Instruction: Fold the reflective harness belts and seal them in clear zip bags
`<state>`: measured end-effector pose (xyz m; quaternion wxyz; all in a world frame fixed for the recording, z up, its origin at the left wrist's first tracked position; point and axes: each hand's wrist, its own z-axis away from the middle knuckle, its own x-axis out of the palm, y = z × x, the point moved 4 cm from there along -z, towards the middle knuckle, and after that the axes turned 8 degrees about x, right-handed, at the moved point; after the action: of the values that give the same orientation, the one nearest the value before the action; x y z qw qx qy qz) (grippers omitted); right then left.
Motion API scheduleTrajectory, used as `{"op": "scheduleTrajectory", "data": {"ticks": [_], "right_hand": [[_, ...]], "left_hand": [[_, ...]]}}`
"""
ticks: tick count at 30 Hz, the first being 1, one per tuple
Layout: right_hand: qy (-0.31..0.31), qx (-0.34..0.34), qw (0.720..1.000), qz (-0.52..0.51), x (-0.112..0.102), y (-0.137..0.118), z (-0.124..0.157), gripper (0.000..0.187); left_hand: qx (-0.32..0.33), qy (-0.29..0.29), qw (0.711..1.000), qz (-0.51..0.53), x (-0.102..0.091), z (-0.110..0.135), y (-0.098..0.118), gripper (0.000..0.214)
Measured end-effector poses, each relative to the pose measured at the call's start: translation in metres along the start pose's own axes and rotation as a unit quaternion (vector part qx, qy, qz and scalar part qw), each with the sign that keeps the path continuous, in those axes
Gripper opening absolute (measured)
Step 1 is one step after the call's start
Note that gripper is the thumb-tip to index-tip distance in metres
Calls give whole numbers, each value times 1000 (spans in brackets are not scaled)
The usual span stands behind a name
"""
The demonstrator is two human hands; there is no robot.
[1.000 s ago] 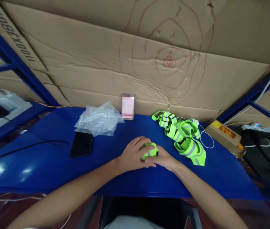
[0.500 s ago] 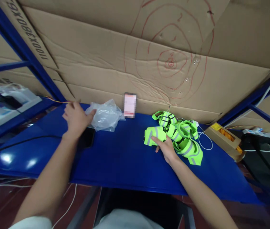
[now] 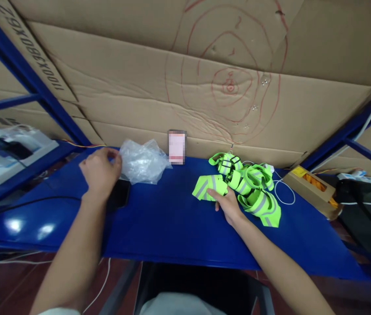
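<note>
Your left hand (image 3: pixel 102 173) has left the neon yellow-green folded strap bundle with grey reflective bands (image 3: pixel 201 186) that both hands clasped a second ago, and it is now well to the left, at the edge of the crumpled clear plastic bags (image 3: pixel 144 162). Its fingers are curled with thumb and fingertips close together; you cannot tell from this view whether they pinch the plastic. Your right hand (image 3: pixel 228 202) grasps the bundle by its right end, thumb on top, just left of the loose pile of matching neon straps with black buckles (image 3: pixel 262 203). Below your left hand, partly hidden by the wrist, a flat black phone-like slab (image 3: pixel 121 192) lies on the glossy blue tabletop (image 3: pixel 166 227). Beyond the bags, a blurred pinkish upright rectangle (image 3: pixel 176 148) stands near the brown cardboard backing with red hand-drawn rings (image 3: pixel 123 78). Right of the pile, a thin white cable (image 3: pixel 293 199) loops near a brown cardboard box with orange contents (image 3: pixel 308 194).
</note>
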<state>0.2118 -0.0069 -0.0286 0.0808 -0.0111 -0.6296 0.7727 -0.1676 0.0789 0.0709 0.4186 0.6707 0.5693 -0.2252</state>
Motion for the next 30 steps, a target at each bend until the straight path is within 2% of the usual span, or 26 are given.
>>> {"op": "scheduleTrajectory", "data": {"ticks": [2, 3, 5, 8, 9, 11, 12, 13, 14, 15, 17, 18, 20, 22, 24, 26, 28, 30], "right_hand": [[0, 6, 1000, -12, 1, -1, 1, 47], [2, 9, 1000, -20, 1, -1, 1, 48], [10, 8, 999, -34, 0, -4, 2, 49], [34, -7, 998, -47, -6, -9, 1, 50], [48, -13, 998, -47, -9, -11, 0, 50], [88, -26, 995, -46, -18, -15, -4, 49], [110, -34, 992, -47, -24, -18, -5, 49], [128, -44, 990, -48, -28, -21, -6, 48], [141, -54, 987, -53, -32, -24, -7, 47], [147, -63, 985, -59, -35, -26, -8, 47], [138, -71, 985, -74, -36, -30, -8, 45], [126, -72, 986, -80, -35, -31, -6, 44], [90, -71, 990, -85, -28, -32, -2, 41], [36, -68, 994, -81, -19, -31, 4, 39], [-26, -58, 995, -76, -10, -29, 9, 39], [-85, -43, 993, -75, -4, -27, 13, 42], [-132, -25, 987, -83, -1, -23, 14, 51], [-160, -12, 983, -93, 0, -20, 12, 62]], "left_hand": [[86, 91, 992, -5, -23, 12, 33, 29], [138, 103, 985, -18, -31, 21, 54, 29], [248, 61, 966, -46, -34, 48, 100, 29], [421, -76, 904, -30, -18, 102, 161, 37], [474, -96, 876, -5, -13, 119, 175, 41], [592, -128, 794, 59, -6, 149, 196, 49], [620, -137, 766, 95, -4, 156, 201, 49], [628, -144, 752, 137, -2, 158, 203, 47], [610, -148, 756, 186, -1, 154, 202, 45], [570, -146, 772, 241, 2, 144, 200, 44], [448, -139, 806, 360, 10, 118, 193, 50], [380, -143, 814, 416, 17, 106, 190, 57], [274, -194, 791, 512, 36, 90, 186, 69], [202, -277, 738, 581, 54, 87, 186, 69], [151, -349, 684, 623, 66, 93, 187, 61], [127, -382, 647, 647, 70, 101, 187, 58], [127, -389, 640, 650, 70, 107, 185, 58], [129, -382, 662, 631, 69, 110, 182, 59]]}}
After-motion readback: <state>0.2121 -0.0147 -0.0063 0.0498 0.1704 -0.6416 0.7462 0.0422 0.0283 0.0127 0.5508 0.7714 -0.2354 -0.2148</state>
